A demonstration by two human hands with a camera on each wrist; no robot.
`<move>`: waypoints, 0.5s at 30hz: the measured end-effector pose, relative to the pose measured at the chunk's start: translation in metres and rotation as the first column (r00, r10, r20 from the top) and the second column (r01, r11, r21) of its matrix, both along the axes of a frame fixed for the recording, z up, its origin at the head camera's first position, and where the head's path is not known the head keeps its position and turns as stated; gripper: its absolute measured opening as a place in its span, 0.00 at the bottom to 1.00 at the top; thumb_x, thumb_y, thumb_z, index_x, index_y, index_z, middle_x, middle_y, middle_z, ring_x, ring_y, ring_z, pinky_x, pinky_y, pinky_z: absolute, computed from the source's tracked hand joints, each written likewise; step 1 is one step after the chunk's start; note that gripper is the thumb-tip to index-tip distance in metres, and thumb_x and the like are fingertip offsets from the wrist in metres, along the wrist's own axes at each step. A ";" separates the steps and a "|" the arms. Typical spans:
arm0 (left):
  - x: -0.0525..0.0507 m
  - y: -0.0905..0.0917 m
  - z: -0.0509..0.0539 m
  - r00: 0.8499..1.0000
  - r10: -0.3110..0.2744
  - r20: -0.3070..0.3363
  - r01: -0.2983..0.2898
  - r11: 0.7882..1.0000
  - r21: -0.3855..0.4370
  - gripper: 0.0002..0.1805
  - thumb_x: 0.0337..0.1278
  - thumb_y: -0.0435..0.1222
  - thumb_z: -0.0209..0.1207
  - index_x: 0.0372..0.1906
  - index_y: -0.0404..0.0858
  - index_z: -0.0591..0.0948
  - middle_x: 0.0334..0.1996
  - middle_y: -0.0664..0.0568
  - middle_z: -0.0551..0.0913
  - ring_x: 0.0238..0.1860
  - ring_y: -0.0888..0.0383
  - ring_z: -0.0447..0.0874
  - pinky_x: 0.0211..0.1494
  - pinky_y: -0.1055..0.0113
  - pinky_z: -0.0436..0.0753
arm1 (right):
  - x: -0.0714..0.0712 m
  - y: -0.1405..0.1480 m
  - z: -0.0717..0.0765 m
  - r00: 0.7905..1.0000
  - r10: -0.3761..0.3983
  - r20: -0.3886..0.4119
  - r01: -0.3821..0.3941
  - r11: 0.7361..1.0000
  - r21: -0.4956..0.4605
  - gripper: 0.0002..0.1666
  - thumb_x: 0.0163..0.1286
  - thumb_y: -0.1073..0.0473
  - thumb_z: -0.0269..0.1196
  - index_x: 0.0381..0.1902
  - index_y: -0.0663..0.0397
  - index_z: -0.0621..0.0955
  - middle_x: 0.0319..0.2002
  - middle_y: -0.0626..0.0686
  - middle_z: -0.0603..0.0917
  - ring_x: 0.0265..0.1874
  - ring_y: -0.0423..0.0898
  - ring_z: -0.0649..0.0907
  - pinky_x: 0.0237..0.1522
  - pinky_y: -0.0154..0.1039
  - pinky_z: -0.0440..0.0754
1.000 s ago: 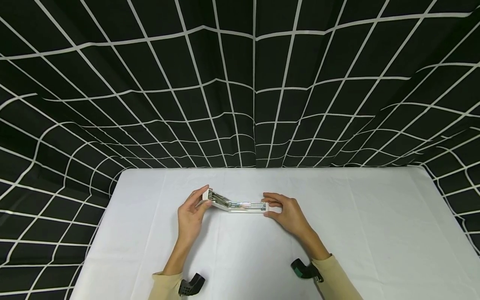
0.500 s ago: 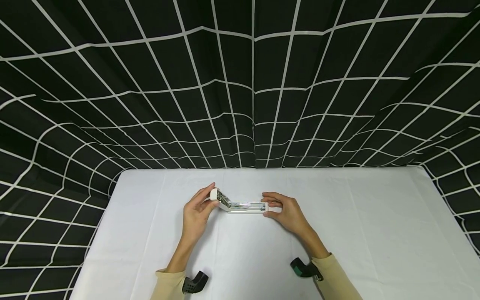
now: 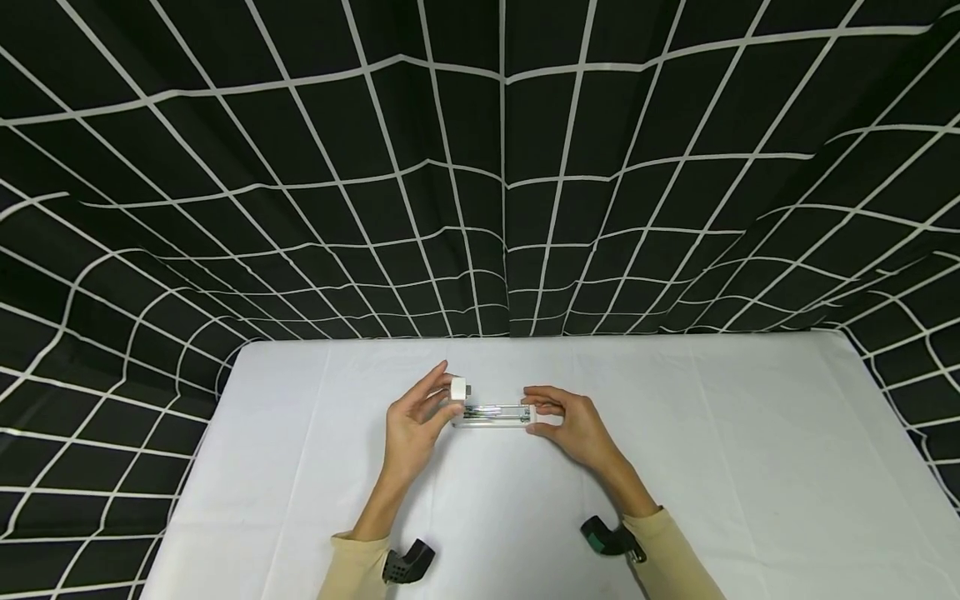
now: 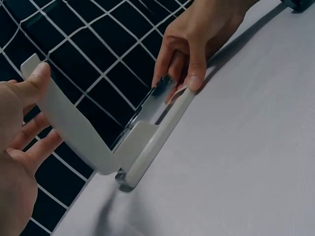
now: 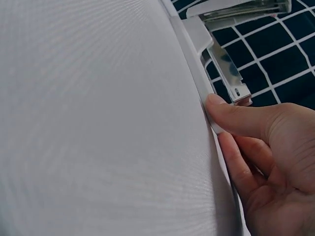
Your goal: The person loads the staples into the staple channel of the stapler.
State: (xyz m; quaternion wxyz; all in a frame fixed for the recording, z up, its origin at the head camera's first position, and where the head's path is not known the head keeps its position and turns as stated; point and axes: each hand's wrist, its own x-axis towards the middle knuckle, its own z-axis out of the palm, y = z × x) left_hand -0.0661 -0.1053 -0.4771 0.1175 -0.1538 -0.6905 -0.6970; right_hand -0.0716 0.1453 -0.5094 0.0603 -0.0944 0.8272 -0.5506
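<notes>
A white stapler [image 3: 495,423] lies in the middle of the white table, swung wide apart at its hinge. Its top arm [image 4: 78,129] stands up steeply, and my left hand [image 3: 411,429] pinches the raised end between thumb and fingers. At the other end, my right hand [image 3: 576,427] holds the tip of the base [image 4: 160,140] between thumb and fingers. Between arm and base, the right wrist view shows the shiny metal rail [image 5: 229,73] above the base. The inside of the top arm faces right, mostly hidden in the head view.
White cloth covers the table [image 3: 712,467]. A black curtain with white grid lines [image 3: 637,250] rises behind its far edge and at both sides. Each wrist bears a small black camera, the left one [image 3: 408,562] and the right one [image 3: 603,536].
My left hand has moved right and slightly up, swinging the stapler's top arm from a low slant to steeply upright. The right hand and the base have stayed in place.
</notes>
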 end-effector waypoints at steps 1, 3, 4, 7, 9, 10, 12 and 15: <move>0.000 0.002 0.001 1.000 -0.004 0.000 0.004 1.000 -0.009 0.34 0.43 0.16 0.67 0.61 0.25 0.74 0.47 0.34 0.82 0.52 0.61 0.81 0.61 0.55 0.82 | 0.000 0.000 0.000 1.000 0.001 -0.002 -0.001 1.000 0.003 0.35 0.46 0.76 0.75 0.55 0.64 0.80 0.46 0.59 0.86 0.44 0.52 0.87 0.46 0.31 0.87; 0.000 0.005 0.003 1.000 -0.014 -0.010 0.014 0.999 -0.042 0.32 0.43 0.16 0.67 0.60 0.25 0.75 0.47 0.34 0.81 0.52 0.62 0.80 0.61 0.54 0.82 | 0.001 0.000 0.001 1.000 -0.005 -0.002 0.005 1.000 0.006 0.35 0.46 0.77 0.75 0.55 0.65 0.80 0.47 0.60 0.86 0.44 0.52 0.87 0.46 0.31 0.87; 0.000 0.007 0.005 1.000 -0.019 -0.022 0.017 0.998 -0.067 0.31 0.44 0.17 0.67 0.59 0.24 0.75 0.47 0.33 0.81 0.52 0.61 0.80 0.61 0.54 0.82 | 0.001 0.000 0.001 1.000 -0.007 -0.003 0.007 1.000 0.002 0.35 0.46 0.77 0.74 0.55 0.65 0.80 0.47 0.60 0.86 0.44 0.53 0.87 0.46 0.31 0.87; 0.002 0.013 0.015 0.997 -0.036 -0.072 0.027 0.991 -0.133 0.27 0.45 0.17 0.66 0.55 0.22 0.77 0.47 0.31 0.81 0.51 0.50 0.81 0.62 0.53 0.81 | 0.002 0.000 0.002 1.000 -0.012 -0.011 0.012 1.000 0.009 0.35 0.46 0.78 0.74 0.56 0.66 0.80 0.47 0.61 0.86 0.45 0.53 0.86 0.46 0.31 0.87; 0.003 0.017 0.023 0.994 -0.039 -0.103 0.021 0.986 -0.164 0.24 0.44 0.17 0.66 0.52 0.20 0.78 0.46 0.30 0.81 0.49 0.42 0.81 0.62 0.54 0.81 | 0.002 0.000 0.002 1.000 -0.015 -0.007 0.015 1.000 0.003 0.35 0.46 0.79 0.74 0.56 0.66 0.80 0.47 0.61 0.86 0.45 0.54 0.86 0.47 0.30 0.87; 0.004 0.019 0.026 0.994 -0.034 -0.106 0.015 0.985 -0.174 0.23 0.44 0.17 0.67 0.51 0.20 0.79 0.45 0.30 0.81 0.48 0.40 0.81 0.61 0.56 0.82 | 0.002 0.000 0.001 1.000 -0.014 -0.007 0.014 1.000 0.000 0.35 0.46 0.79 0.74 0.56 0.66 0.80 0.48 0.61 0.86 0.46 0.54 0.86 0.47 0.30 0.87; 0.005 0.022 0.027 0.995 -0.029 -0.096 0.013 0.986 -0.164 0.21 0.43 0.17 0.67 0.48 0.20 0.80 0.45 0.31 0.82 0.48 0.42 0.81 0.60 0.60 0.84 | 0.002 -0.001 0.001 1.000 -0.015 -0.004 0.015 1.000 -0.005 0.35 0.46 0.79 0.74 0.56 0.66 0.80 0.48 0.62 0.86 0.46 0.55 0.86 0.47 0.31 0.87; 0.003 0.026 0.019 0.999 -0.035 -0.025 0.032 0.993 -0.115 0.20 0.43 0.18 0.68 0.47 0.21 0.81 0.45 0.33 0.82 0.49 0.52 0.81 0.57 0.68 0.83 | 0.002 -0.001 0.000 1.000 -0.014 -0.001 0.014 1.000 -0.012 0.35 0.47 0.78 0.74 0.56 0.66 0.80 0.48 0.62 0.85 0.46 0.55 0.86 0.47 0.31 0.87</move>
